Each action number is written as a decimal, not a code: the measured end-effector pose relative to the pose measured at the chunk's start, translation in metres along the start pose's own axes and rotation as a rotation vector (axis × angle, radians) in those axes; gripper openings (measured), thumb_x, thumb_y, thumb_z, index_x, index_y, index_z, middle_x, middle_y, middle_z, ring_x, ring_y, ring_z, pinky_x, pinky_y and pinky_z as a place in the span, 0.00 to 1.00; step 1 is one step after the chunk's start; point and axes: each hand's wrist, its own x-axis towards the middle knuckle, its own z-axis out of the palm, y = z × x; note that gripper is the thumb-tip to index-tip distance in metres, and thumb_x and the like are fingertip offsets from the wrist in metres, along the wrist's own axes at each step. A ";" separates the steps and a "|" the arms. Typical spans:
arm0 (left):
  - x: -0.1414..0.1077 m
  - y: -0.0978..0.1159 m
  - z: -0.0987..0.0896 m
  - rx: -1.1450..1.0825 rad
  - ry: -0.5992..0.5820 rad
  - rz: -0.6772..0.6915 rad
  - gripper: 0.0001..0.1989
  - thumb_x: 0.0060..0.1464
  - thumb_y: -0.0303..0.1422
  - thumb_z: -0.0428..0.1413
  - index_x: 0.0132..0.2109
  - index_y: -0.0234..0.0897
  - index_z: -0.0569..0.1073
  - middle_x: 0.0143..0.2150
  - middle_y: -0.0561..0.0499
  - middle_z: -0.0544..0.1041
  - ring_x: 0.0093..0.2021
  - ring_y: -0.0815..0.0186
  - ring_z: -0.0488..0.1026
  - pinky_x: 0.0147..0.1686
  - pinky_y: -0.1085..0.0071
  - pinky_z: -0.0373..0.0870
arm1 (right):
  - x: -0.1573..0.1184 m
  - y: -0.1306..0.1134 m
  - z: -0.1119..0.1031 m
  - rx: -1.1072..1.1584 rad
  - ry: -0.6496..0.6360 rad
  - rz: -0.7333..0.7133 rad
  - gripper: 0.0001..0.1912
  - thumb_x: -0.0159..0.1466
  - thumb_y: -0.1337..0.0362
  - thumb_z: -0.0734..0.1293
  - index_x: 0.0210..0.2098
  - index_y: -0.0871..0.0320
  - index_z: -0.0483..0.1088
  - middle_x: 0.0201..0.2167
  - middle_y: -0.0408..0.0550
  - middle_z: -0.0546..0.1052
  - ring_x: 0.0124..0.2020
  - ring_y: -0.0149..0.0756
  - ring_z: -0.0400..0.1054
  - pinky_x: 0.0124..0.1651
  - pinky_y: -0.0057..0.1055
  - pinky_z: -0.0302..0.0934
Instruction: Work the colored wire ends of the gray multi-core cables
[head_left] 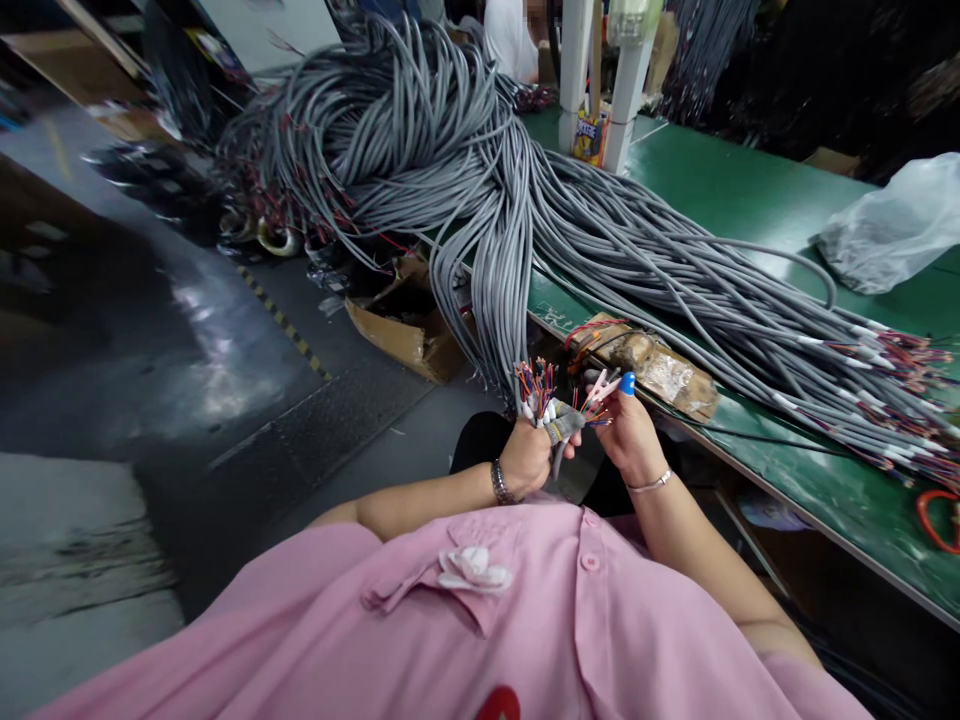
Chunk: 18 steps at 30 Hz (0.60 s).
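Left hand [525,455]: fingers curled together round a bunch of cable ends [535,384], coloured wires fanning upward, in front of the wearer's lap. Right hand [634,440] just beside it: thumb in a blue cap [628,382], fingers apparently pinched on a small pink tool [602,388] near the wires; its tip is too small to read. A grey striped band [564,425] crosses the bunch; finger cover or wrap, cannot tell.

Risk, judged: a slack left grip could let ends slip from the bunch; a tool set off line could nick or bend neighbouring wires, since they crowd together.

Further out: grey cables [499,280] hang over the edge of the green bench [750,195]. Their weight could tug at the bunch if the pile slides, assuming they connect
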 end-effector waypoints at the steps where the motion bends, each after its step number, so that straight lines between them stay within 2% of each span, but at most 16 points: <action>1: 0.000 0.000 0.000 0.003 0.002 0.003 0.14 0.46 0.39 0.63 0.28 0.32 0.71 0.22 0.52 0.72 0.18 0.75 0.64 0.17 0.78 0.58 | 0.001 -0.001 0.002 0.048 -0.008 0.035 0.21 0.56 0.45 0.69 0.30 0.58 0.72 0.26 0.44 0.75 0.24 0.28 0.66 0.27 0.27 0.62; 8: -0.001 0.002 0.001 0.042 0.010 -0.019 0.14 0.46 0.40 0.63 0.29 0.31 0.72 0.21 0.52 0.71 0.17 0.75 0.64 0.17 0.78 0.57 | 0.004 -0.003 0.008 0.142 0.036 0.025 0.18 0.56 0.48 0.71 0.29 0.59 0.72 0.23 0.42 0.74 0.23 0.27 0.65 0.27 0.26 0.62; 12: 0.000 0.001 0.001 0.031 0.010 -0.010 0.14 0.46 0.39 0.63 0.28 0.31 0.72 0.21 0.53 0.71 0.17 0.75 0.64 0.17 0.78 0.57 | 0.001 -0.002 0.006 0.167 -0.006 0.062 0.19 0.56 0.47 0.70 0.31 0.58 0.72 0.25 0.42 0.75 0.25 0.29 0.66 0.28 0.27 0.63; 18: -0.004 0.001 -0.003 -0.011 0.005 0.001 0.14 0.45 0.39 0.63 0.29 0.32 0.71 0.22 0.53 0.72 0.18 0.75 0.65 0.17 0.77 0.58 | -0.005 -0.007 0.004 0.158 -0.112 0.185 0.26 0.56 0.38 0.64 0.33 0.57 0.72 0.30 0.46 0.77 0.27 0.32 0.68 0.30 0.31 0.65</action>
